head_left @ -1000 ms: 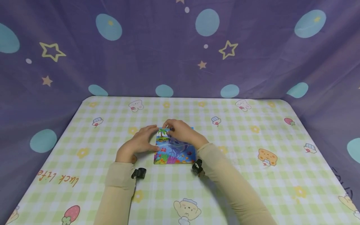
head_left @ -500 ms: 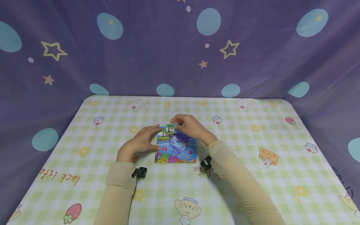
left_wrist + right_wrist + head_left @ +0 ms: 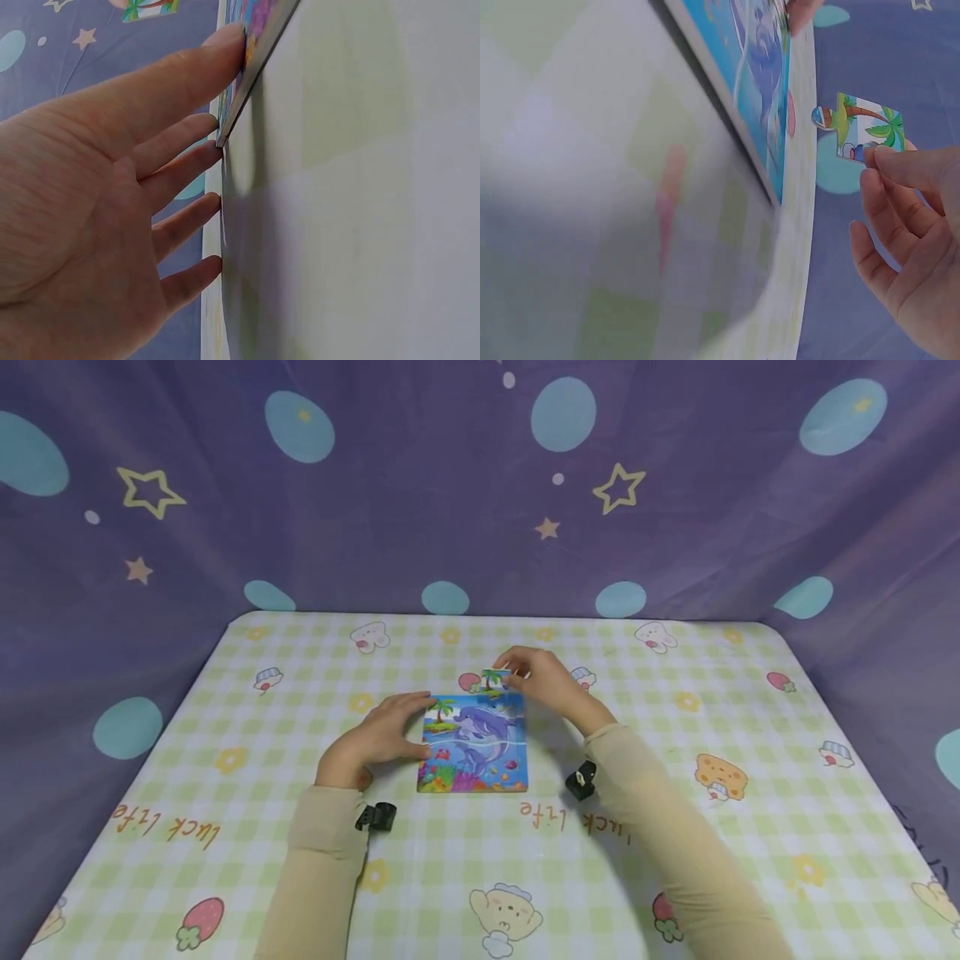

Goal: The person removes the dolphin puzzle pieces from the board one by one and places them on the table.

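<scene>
A square puzzle board (image 3: 480,756) with a dolphin, coral and palm tree picture lies flat on the table. My left hand (image 3: 378,735) rests at its left side, fingers extended; the thumb (image 3: 221,56) touches the board's edge in the left wrist view. Above the board's far right part, my right hand (image 3: 551,681) pinches a small jigsaw piece (image 3: 862,127) between thumb and fingers. The piece shows a palm tree and has a rounded tab. It is held up off the board, tilted with its picture towards the head camera.
A green-and-white checked tablecloth (image 3: 420,877) with cartoon prints covers the table. Behind it hangs a purple curtain (image 3: 450,527) with stars and ovals. Each wrist wears a small black camera, one of them the left wrist camera (image 3: 377,817).
My right hand has lifted the palm tree piece from over the board's upper left and carried it right and away. My left hand stays at the board's left edge.
</scene>
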Demonstrator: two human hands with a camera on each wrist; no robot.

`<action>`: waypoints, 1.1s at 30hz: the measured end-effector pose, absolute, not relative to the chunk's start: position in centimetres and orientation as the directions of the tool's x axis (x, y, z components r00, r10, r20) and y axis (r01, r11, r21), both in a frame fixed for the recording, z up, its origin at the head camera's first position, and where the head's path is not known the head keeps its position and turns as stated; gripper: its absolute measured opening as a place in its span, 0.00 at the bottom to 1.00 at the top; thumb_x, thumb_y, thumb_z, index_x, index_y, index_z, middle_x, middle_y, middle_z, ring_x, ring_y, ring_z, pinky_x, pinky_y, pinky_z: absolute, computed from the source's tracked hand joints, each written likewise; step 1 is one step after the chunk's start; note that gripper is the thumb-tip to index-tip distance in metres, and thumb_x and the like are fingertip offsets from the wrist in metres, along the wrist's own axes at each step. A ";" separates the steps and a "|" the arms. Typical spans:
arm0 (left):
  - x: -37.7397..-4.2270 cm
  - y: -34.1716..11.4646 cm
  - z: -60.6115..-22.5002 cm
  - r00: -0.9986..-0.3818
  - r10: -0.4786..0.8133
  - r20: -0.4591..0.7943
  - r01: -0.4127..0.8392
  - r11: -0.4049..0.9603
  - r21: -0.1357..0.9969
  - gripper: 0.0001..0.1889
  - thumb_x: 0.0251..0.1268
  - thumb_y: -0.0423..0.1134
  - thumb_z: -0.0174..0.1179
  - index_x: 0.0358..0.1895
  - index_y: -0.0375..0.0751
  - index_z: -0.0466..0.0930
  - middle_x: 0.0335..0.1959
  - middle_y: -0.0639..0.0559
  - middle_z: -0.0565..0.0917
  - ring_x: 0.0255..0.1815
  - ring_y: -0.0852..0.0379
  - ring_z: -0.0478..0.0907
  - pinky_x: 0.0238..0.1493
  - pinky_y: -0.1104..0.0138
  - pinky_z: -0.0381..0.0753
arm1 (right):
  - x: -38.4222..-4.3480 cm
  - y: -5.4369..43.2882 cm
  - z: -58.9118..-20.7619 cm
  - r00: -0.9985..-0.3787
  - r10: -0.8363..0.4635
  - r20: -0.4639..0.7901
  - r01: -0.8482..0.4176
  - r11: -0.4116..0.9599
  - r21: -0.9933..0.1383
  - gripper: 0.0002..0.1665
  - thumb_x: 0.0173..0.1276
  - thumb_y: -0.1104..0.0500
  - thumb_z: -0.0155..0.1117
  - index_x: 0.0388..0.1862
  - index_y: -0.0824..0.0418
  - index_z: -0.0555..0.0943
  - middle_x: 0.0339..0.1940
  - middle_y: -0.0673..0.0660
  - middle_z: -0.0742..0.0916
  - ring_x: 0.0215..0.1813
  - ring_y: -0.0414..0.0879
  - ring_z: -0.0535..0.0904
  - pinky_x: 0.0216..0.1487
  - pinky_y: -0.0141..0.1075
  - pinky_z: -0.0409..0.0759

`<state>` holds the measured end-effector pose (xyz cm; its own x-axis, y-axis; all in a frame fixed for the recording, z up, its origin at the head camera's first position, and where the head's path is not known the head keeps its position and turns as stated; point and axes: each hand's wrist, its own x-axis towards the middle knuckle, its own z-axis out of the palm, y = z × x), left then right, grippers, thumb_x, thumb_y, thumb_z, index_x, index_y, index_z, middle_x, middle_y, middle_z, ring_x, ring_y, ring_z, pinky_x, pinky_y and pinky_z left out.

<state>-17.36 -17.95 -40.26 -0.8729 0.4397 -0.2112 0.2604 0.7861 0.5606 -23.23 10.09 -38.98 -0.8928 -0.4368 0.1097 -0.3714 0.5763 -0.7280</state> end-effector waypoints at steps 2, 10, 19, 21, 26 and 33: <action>-17.4 -17.9 -40.3 -0.874 0.439 -0.211 0.260 0.786 0.561 0.44 0.58 0.44 0.72 0.76 0.38 0.61 0.78 0.40 0.57 0.78 0.36 0.47 0.75 0.40 0.45 | -23.5 10.6 -38.9 -0.903 -0.415 0.117 -0.363 0.586 -0.724 0.10 0.69 0.67 0.65 0.48 0.61 0.84 0.39 0.58 0.86 0.40 0.51 0.81 0.45 0.43 0.80; -17.5 -18.0 -40.2 -0.874 0.439 -0.209 0.265 0.790 0.553 0.44 0.58 0.44 0.72 0.75 0.37 0.60 0.78 0.39 0.57 0.78 0.36 0.47 0.75 0.41 0.45 | -24.5 12.3 -38.6 -0.919 -0.359 0.165 -0.362 0.598 -0.715 0.11 0.68 0.68 0.65 0.48 0.64 0.84 0.42 0.60 0.87 0.40 0.52 0.81 0.42 0.41 0.79; -17.4 -17.9 -40.3 -0.877 0.430 -0.213 0.257 0.795 0.550 0.44 0.57 0.44 0.73 0.76 0.38 0.60 0.78 0.40 0.57 0.78 0.37 0.48 0.75 0.41 0.47 | -25.2 14.4 -38.9 -0.945 -0.275 0.180 -0.315 0.600 -0.736 0.12 0.68 0.69 0.63 0.49 0.66 0.85 0.41 0.63 0.87 0.39 0.53 0.81 0.38 0.40 0.78; -17.4 -17.9 -40.4 -0.879 0.429 -0.211 0.254 0.793 0.554 0.44 0.57 0.44 0.73 0.75 0.38 0.61 0.78 0.40 0.57 0.77 0.37 0.48 0.75 0.41 0.47 | -25.4 14.7 -39.0 -0.952 -0.257 0.167 -0.293 0.603 -0.742 0.12 0.69 0.69 0.63 0.50 0.66 0.84 0.41 0.63 0.87 0.39 0.53 0.81 0.37 0.40 0.78; -17.3 -17.9 -40.4 -0.881 0.426 -0.205 0.248 0.787 0.565 0.44 0.56 0.44 0.73 0.75 0.38 0.61 0.78 0.40 0.57 0.77 0.37 0.48 0.74 0.41 0.48 | -25.9 15.2 -39.5 -0.968 -0.214 0.129 -0.235 0.599 -0.766 0.13 0.71 0.67 0.62 0.53 0.65 0.84 0.43 0.63 0.86 0.39 0.53 0.81 0.36 0.39 0.78; -17.5 -17.9 -40.4 -0.879 0.429 -0.206 0.254 0.790 0.558 0.44 0.57 0.44 0.73 0.75 0.38 0.61 0.77 0.39 0.57 0.77 0.36 0.48 0.74 0.41 0.49 | -26.4 15.8 -40.2 -0.979 -0.190 0.078 -0.179 0.605 -0.776 0.14 0.71 0.66 0.60 0.53 0.66 0.84 0.45 0.65 0.87 0.41 0.54 0.81 0.36 0.36 0.77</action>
